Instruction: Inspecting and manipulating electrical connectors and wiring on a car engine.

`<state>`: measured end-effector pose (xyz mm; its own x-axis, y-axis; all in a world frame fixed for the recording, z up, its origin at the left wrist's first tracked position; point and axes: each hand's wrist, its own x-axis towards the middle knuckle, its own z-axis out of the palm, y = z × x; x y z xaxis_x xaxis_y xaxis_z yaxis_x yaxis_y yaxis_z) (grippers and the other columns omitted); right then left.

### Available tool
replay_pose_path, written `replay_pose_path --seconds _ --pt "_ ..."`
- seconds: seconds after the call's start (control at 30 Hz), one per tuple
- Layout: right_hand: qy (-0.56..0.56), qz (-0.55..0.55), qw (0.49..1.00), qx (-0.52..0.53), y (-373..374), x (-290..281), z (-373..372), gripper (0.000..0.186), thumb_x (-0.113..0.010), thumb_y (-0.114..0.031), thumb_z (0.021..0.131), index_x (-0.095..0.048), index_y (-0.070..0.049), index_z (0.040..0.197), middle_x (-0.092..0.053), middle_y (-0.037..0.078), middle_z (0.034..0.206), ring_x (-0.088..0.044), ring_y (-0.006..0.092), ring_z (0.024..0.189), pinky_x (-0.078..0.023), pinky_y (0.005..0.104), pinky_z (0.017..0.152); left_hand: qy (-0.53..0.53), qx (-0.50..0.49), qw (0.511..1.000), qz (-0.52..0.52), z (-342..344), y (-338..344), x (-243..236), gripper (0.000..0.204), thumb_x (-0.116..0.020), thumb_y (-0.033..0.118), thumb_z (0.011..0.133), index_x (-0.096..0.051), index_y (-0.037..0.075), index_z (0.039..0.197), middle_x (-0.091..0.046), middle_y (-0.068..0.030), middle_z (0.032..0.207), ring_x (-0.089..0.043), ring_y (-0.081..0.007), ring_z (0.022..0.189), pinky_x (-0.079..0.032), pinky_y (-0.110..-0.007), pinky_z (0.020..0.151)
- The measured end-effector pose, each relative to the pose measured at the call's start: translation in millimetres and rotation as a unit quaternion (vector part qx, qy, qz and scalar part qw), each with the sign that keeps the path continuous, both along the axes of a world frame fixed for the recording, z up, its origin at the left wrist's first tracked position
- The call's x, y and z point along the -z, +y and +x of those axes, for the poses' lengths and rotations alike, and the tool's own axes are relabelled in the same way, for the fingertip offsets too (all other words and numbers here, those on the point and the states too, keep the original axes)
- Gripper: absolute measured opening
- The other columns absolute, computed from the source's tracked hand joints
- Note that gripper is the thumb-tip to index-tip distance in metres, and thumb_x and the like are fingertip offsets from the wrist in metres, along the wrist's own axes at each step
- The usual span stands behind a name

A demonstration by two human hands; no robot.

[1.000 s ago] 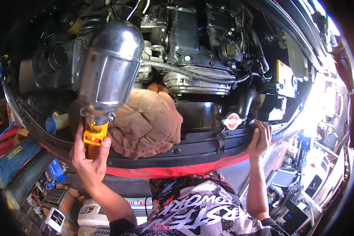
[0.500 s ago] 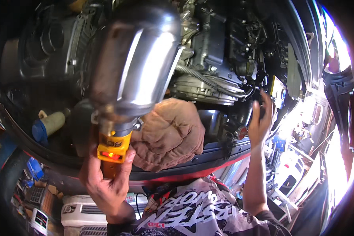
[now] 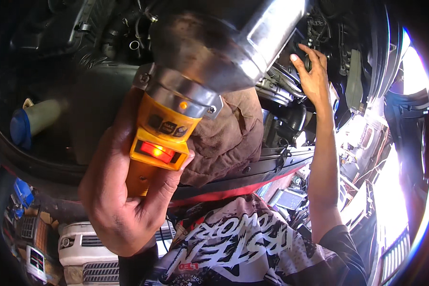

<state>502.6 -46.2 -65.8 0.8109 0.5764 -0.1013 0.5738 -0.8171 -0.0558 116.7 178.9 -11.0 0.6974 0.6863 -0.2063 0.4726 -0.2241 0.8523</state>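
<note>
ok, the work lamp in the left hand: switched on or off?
On, as far as shows: the red rocker switch on the yellow work lamp in the left hand glows lit. The beam itself isn't visible.

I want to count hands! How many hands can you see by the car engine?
2. The left hand holds the yellow work lamp up close; the right hand reaches into the engine bay. Nobody else's show.

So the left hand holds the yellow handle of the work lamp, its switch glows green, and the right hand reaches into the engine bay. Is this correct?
Not quite: in the head view the switch glows red, not green. The left hand does hold the yellow handle of the work lamp, and the right hand reaches into the engine bay.
</note>
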Motion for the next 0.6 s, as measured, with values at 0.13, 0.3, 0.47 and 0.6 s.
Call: replay_pose_path --seconds 0.13,0.3,0.47,0.6 --pt "0.043 -0.021 0.998 -0.035 1.5 -7.6 3.7 0.063 -0.08 -0.06 0.09 -0.071 -0.021 0.138 -0.05 0.019 0.151 -0.054 0.0393 0.142 -0.048 0.0505 0.115 -0.012 -0.01 1.0 -0.021 -1.3 1.1 1.0 0.066 -0.09 0.032 0.089 -0.065 -0.007 0.137 -0.076 -0.0229 0.119 -0.075 -0.0335 0.104 -0.056 -0.043 0.094" --pt "0.066 -0.047 0.997 -0.019 1.1 -11.2 9.4 0.057 -0.081 -0.059 0.09 -0.074 -0.019 0.13 -0.052 0.02 0.147 -0.055 0.04 0.14 -0.049 0.0512 0.113 -0.002 0.008 1.0 -0.001 0.0 -0.5 -1.4 0.068 -0.09 0.032 0.089 -0.065 -0.007 0.139 -0.075 -0.023 0.12 -0.074 -0.0321 0.106 -0.055 -0.043 0.096" --pt "0.056 -0.031 0.998 -0.014 8.4 -10.1 1.2 0.054 -0.082 -0.059 0.088 -0.073 -0.021 0.126 -0.053 0.017 0.145 -0.06 0.041 0.132 -0.052 0.0504 0.108 0.027 -0.003 0.999 0.032 -3.7 -4.0 -2.5 0.075 -0.094 0.026 0.084 -0.063 -0.006 0.145 -0.074 -0.0216 0.133 -0.076 -0.0323 0.111 -0.059 -0.039 0.093" --pt "0.064 -0.035 0.997 0.012 11.2 -13.3 -3.8 0.054 -0.082 -0.057 0.088 -0.072 -0.02 0.126 -0.053 0.013 0.145 -0.061 0.0389 0.131 -0.052 0.0506 0.106 0.005 -0.069 0.998 0.014 -6.5 -1.8 2.9 0.057 -0.087 0.026 0.092 -0.065 -0.008 0.132 -0.071 -0.0125 0.091 -0.067 -0.0193 0.07 -0.053 -0.031 0.065"
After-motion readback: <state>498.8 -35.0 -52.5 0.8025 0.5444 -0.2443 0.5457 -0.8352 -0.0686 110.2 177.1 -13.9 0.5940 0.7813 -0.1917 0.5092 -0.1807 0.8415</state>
